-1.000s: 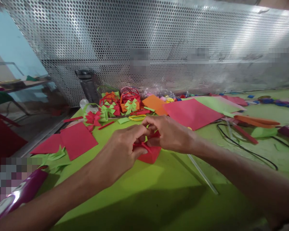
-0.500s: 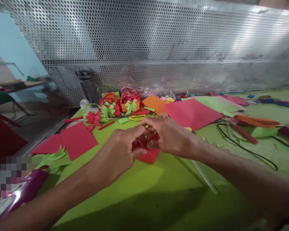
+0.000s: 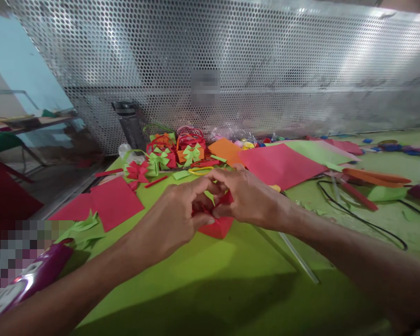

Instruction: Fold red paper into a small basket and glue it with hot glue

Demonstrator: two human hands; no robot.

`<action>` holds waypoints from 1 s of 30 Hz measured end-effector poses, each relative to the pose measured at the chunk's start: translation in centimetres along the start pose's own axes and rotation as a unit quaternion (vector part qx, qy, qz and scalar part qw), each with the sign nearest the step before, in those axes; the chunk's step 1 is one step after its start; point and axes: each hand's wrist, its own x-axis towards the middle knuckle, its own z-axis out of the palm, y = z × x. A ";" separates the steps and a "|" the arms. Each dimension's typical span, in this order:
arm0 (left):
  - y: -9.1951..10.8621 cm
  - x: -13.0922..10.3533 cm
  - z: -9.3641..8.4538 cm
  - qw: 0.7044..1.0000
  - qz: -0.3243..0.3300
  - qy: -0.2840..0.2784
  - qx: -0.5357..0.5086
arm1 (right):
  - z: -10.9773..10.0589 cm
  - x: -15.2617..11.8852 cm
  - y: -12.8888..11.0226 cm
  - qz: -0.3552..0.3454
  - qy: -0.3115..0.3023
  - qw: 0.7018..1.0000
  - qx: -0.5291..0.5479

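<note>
A small folded red paper piece (image 3: 217, 227) lies on the green tabletop between my hands. My left hand (image 3: 177, 217) pinches its left side, thumb in front and fingers curled behind. From the right, my right hand (image 3: 250, 198) grips the paper's other side with bent fingers. The fingertips of both hands nearly meet above the paper and cover much of it. Just behind the hands lie yellow-handled scissors (image 3: 199, 171). A clear stick (image 3: 298, 258) lies in front of my right forearm.
Small paper baskets with green bows (image 3: 192, 154) stand at the back beside a dark bottle (image 3: 131, 125). Red sheets (image 3: 117, 203) lie left, a larger red sheet (image 3: 283, 163) right. Further right are orange-handled scissors (image 3: 376, 177) and a black cord (image 3: 364, 219). A perforated metal panel (image 3: 266, 60) rises behind.
The view has shifted slightly. Both hands stay on the red paper, with their fingertips a little changed and a slightly wider gap showing between the fingers.
</note>
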 end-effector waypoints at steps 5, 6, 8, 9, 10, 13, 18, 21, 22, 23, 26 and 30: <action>0.1 0.0 0.1 1.000 -0.007 0.003 -0.025 | -0.1 0.1 -0.2 0.021 0.004 0.999 0.028; 0.2 0.0 0.1 1.000 -0.006 0.005 -0.024 | -0.2 0.2 -0.2 0.021 0.006 0.999 0.032; 0.4 0.0 0.0 1.000 -0.003 0.010 -0.015 | -0.2 0.2 -0.3 0.024 0.009 0.999 0.047; 0.5 0.0 0.0 1.000 -0.003 0.012 -0.009 | -0.2 0.2 -0.2 0.027 0.006 0.998 0.063; 0.5 0.0 0.0 1.000 -0.003 0.015 -0.006 | -0.2 0.2 -0.1 0.032 -0.001 0.996 0.086; 0.7 0.0 0.0 1.000 -0.009 0.020 -0.004 | -0.2 0.1 0.4 0.046 -0.027 0.986 0.158; 0.6 0.1 0.0 0.999 -0.021 0.024 0.001 | -0.3 0.1 1.3 0.068 -0.073 0.967 0.234; 0.6 0.1 0.0 0.999 -0.026 0.027 0.007 | -0.4 0.3 1.4 0.073 -0.091 0.955 0.271; 0.6 0.1 0.0 0.999 -0.026 0.028 0.005 | -0.5 0.3 1.4 0.072 -0.095 0.953 0.280; 0.5 0.1 0.0 0.999 -0.024 0.030 0.001 | -0.6 0.3 1.4 0.072 -0.097 0.950 0.288; 0.6 0.0 0.1 0.999 -0.022 0.036 -0.009 | -0.8 0.4 1.5 0.068 -0.101 0.947 0.298; 0.8 -0.1 0.1 0.998 -0.028 0.062 0.001 | -1.0 0.5 2.1 0.033 -0.105 0.945 0.307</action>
